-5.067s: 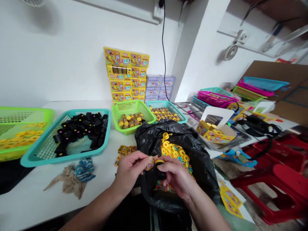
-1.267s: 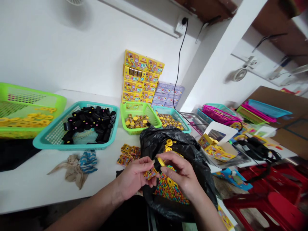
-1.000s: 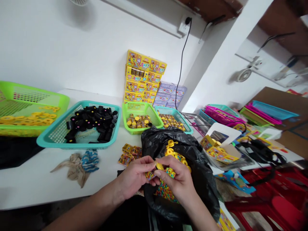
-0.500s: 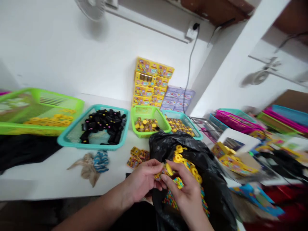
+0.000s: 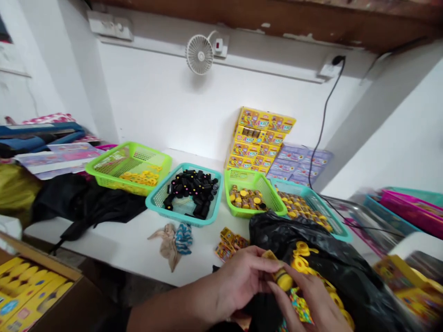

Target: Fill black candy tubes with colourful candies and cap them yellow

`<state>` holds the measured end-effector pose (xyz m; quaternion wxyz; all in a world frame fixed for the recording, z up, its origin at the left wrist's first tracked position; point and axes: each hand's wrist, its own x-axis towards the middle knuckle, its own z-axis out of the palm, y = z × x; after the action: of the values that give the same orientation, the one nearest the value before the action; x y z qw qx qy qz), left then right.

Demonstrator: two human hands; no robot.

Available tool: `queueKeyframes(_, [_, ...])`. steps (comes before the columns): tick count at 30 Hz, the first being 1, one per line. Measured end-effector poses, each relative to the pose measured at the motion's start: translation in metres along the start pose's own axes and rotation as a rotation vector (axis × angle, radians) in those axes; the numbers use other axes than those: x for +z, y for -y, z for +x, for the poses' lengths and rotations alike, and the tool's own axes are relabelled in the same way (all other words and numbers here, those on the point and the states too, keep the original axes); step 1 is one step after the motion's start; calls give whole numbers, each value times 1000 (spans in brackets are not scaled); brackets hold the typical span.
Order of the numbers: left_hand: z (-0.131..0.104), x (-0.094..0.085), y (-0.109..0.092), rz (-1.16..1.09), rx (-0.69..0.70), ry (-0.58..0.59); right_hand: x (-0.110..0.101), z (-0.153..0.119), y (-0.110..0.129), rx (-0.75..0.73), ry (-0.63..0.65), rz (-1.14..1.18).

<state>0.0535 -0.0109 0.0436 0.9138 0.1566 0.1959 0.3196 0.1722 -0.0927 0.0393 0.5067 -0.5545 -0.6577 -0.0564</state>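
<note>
My left hand (image 5: 240, 279) and my right hand (image 5: 316, 299) meet above the near edge of an opened black plastic bag (image 5: 353, 263). Between their fingertips is a small yellow-capped jar (image 5: 284, 279), tilted, with both hands closed on it. A flat yellow piece (image 5: 269, 254) shows by my left thumb; what it is I cannot make out. In the bag lie yellow plastic ring pieces (image 5: 300, 263) and small multicoloured bits (image 5: 300, 304), partly covered by my right hand. Small printed packets (image 5: 229, 244) lie on the table just beyond my left hand.
Behind stand a teal basket (image 5: 157, 201) of black parts, a green basket (image 5: 238, 211) of yellow-capped jars and stacked yellow boxes (image 5: 258, 138). A knotted cloth (image 5: 169, 244) lies on the table. An open carton (image 5: 78, 283) is at lower left; a cable (image 5: 316, 138) hangs at right.
The camera view has swung left, so the scene sits further right and the carton has come into sight. Both hands stay together on the jar, whose yellow cap now points more towards me.
</note>
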Motion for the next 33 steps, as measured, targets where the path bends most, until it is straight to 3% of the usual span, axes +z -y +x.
queueKeyframes(5, [-4,-1,1,-50,-58,-9,-6,2,6,-127,48,-186])
queueKeyframes(12, [-2,-7,-1,28,-100,-12,-6,2,11,61,93,-80])
queueKeyframes(18, [0,-4,3,45,-50,-20,-3,-5,7,45,84,-73])
queueKeyframes(33, [-4,-3,5,25,-82,-51,-4,-1,6,67,70,44])
